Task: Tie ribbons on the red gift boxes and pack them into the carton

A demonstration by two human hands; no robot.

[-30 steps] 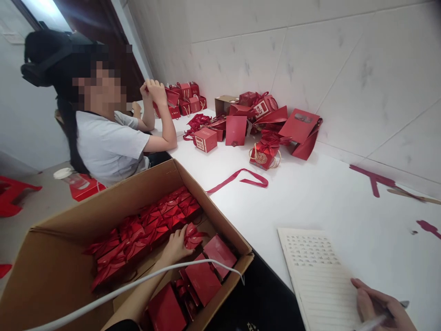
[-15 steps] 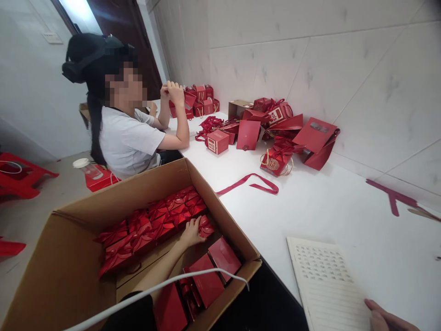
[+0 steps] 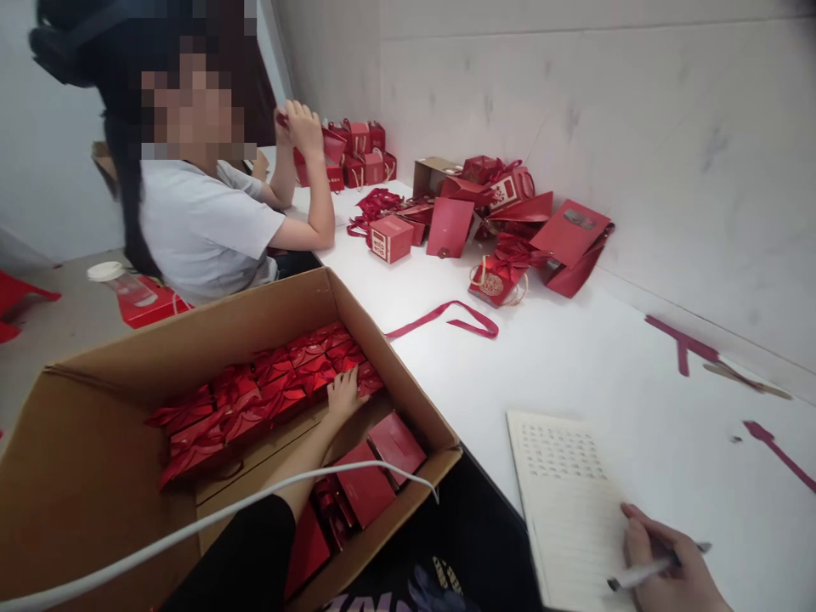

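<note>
- Small ribboned box (image 3: 370,380): inside carton, at the far-right end of the ribboned rows (image 3: 268,382). Was lower, apart from them, a second ago; now up beside the end boxes, so that row reads longer.
- Left hand (image 3: 345,393): fingers bent at the box's left side, touching or nearly; clamped or loosening, cannot tell.
- Right hand (image 3: 669,557): closed round a pen (image 3: 637,574), over the lower right of the notebook (image 3: 567,527); pen is back in plain view.
- Carton (image 3: 191,316): right wall just beside the small box, little sideways room. Strip of cardboard floor shows between ribboned rows and plainer red boxes (image 3: 370,484) along the near wall.
- White cable (image 3: 255,493): crosses in front of left forearm, could snag.
- Table (image 3: 574,365): white surface shows between notebook and ribbon strip (image 3: 446,314).
</note>
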